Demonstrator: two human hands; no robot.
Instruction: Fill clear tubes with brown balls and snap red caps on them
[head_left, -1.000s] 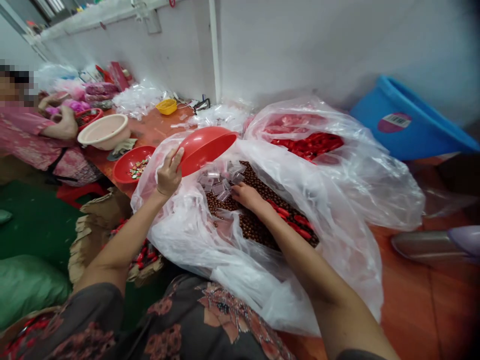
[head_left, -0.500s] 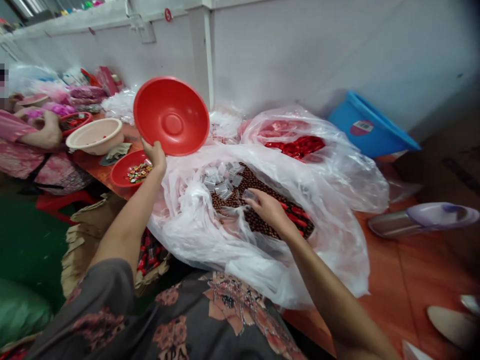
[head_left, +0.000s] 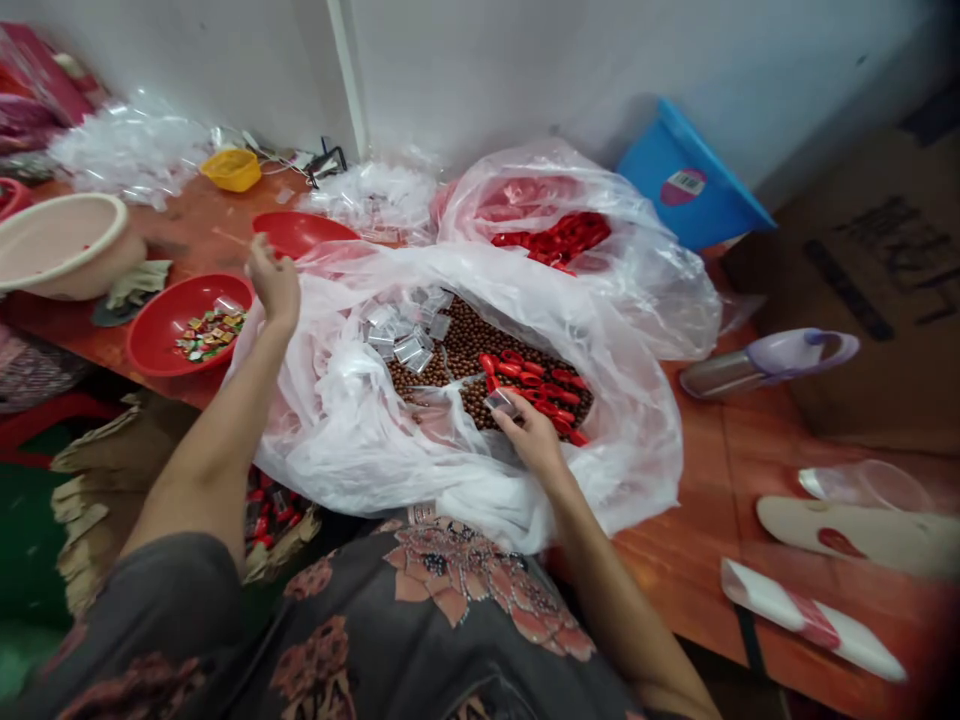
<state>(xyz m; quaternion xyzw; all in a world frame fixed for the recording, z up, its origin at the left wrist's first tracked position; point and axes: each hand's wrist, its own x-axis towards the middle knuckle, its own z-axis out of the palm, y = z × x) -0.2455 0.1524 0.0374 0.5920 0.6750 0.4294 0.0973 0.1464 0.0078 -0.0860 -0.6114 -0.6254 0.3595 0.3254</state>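
Observation:
My left hand is raised above the rim of a large white plastic bag, with nothing visible in it. Just behind that hand, a red plastic bowl rests partly hidden by the bag. My right hand is over the bag's contents, pinching a small clear plastic packet. Brown round beads fill the bag's opening, with glossy red pieces lying just beyond my right fingers. Several clear packets lie on the beads to the left.
On the orange-red table stand a red bowl of small colourful pieces and a beige basin. A second plastic bag of red pieces lies behind, near a tilted blue tub. A cardboard box of red items sits below left.
The red bowl has left my left hand and now rests on the table behind the bag. My right hand has moved down and left over the beads, pinching a packet. The view has swung right.

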